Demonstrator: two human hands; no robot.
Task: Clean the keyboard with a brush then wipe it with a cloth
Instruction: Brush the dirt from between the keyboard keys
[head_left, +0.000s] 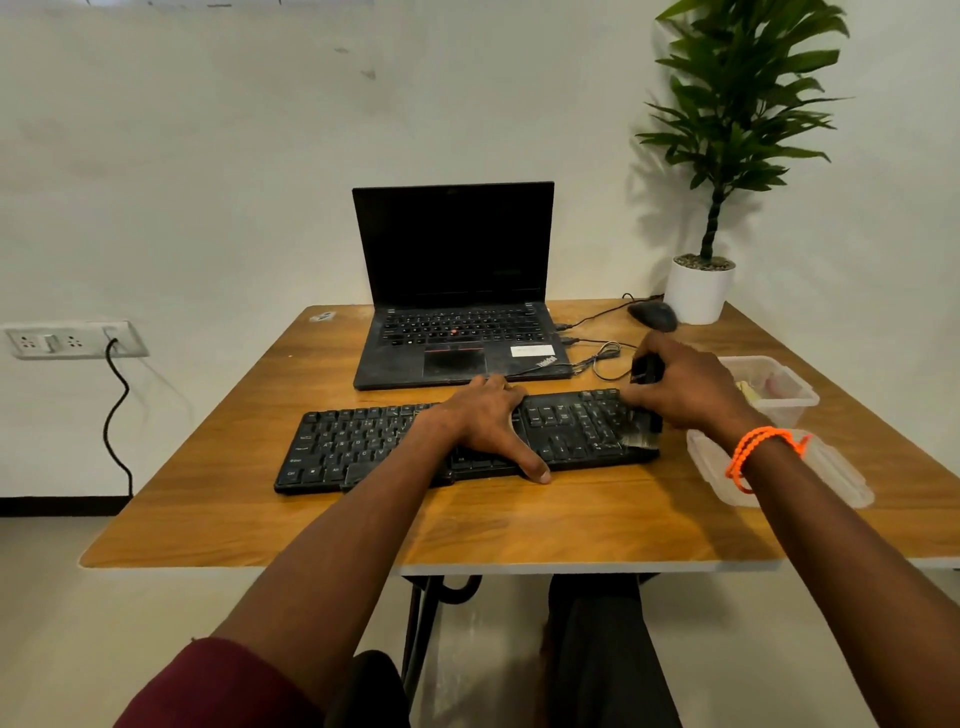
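On the wooden desk, right fingers: curling round a black brush (645, 402), its pale bristles (638, 435) lying on the number-pad end of the keyboard.
Right hand (685, 387): gripping the brush handle from above, an orange beaded band (759, 451) circling the wrist.
Left fingers: lying spread and flat, the thumb reaching down past the keyboard's near edge onto the wood.
Left hand (485, 421): pressing on the middle of the keys.
Keyboard (363, 449): black, matte plastic, long and slightly angled, sitting mid-table just in front of an open black laptop (457, 291).
Table (467, 525): glossy wood grain with a pale edge, bare wood showing between the keyboard and the near edge.
Right side: a clear plastic box (779, 389) and its ribbed lid (831, 478) sitting close to the keyboard's end.
Far corner: a black mouse (653, 315) lying beside a white potted plant (698, 291).
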